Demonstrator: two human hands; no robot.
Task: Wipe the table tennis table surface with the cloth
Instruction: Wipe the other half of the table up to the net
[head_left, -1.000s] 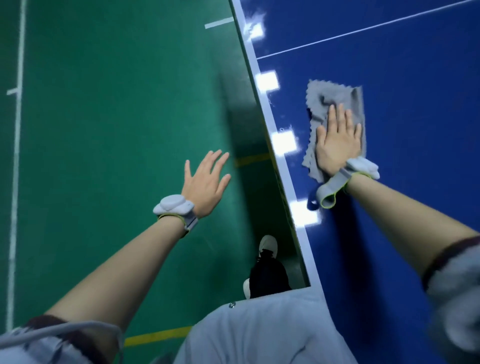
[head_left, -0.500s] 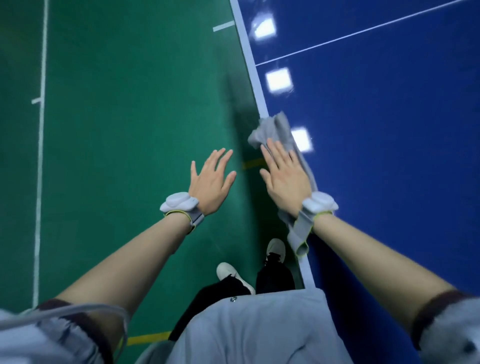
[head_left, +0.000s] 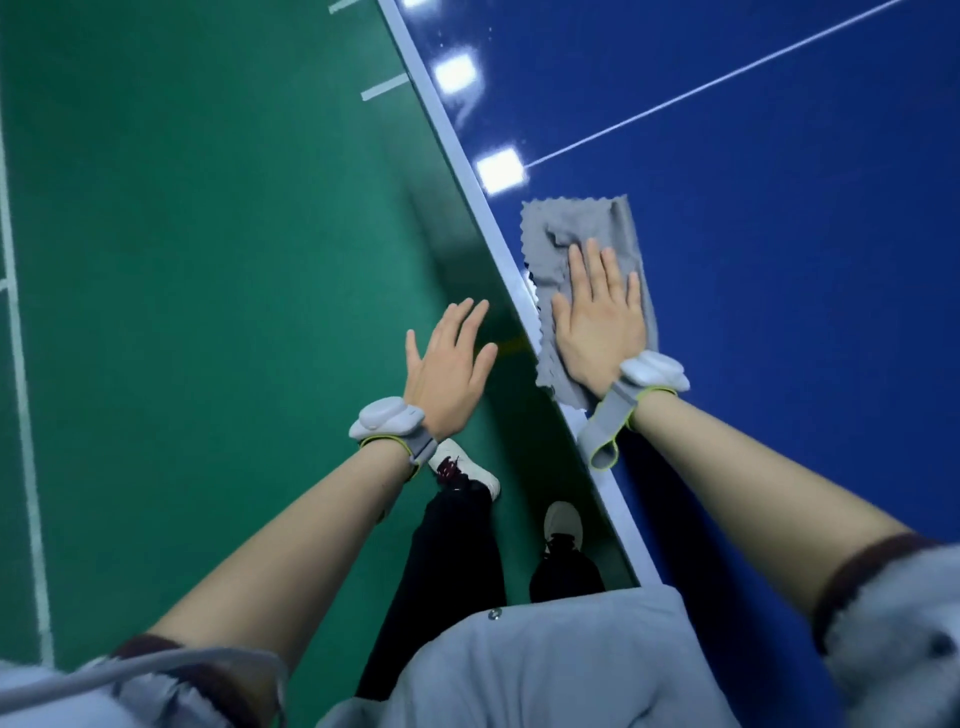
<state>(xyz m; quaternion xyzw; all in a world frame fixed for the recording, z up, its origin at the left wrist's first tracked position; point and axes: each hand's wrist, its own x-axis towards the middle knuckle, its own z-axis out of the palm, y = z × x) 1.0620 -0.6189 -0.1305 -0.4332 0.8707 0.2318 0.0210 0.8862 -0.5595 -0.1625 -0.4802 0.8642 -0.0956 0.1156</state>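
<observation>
Flat, straight-fingered right grip (head_left: 597, 327) pressing cloth (head_left: 582, 234) back onto blue tabletop (head_left: 779, 260) just inside its white edge after half a second overhanging it, wiping resumed; left grip (head_left: 447, 369) spread, empty.

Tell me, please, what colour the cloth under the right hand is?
Grey, with a zigzag-cut edge; the cloth shows best in the head view, flat under the right hand.

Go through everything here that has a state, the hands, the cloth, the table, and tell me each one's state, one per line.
right hand: open, flat, pressing on the cloth
left hand: open, fingers spread, holding nothing, over the floor
cloth: spread on the table near its edge, slightly wrinkled
table: glossy, reflecting ceiling lights
</observation>
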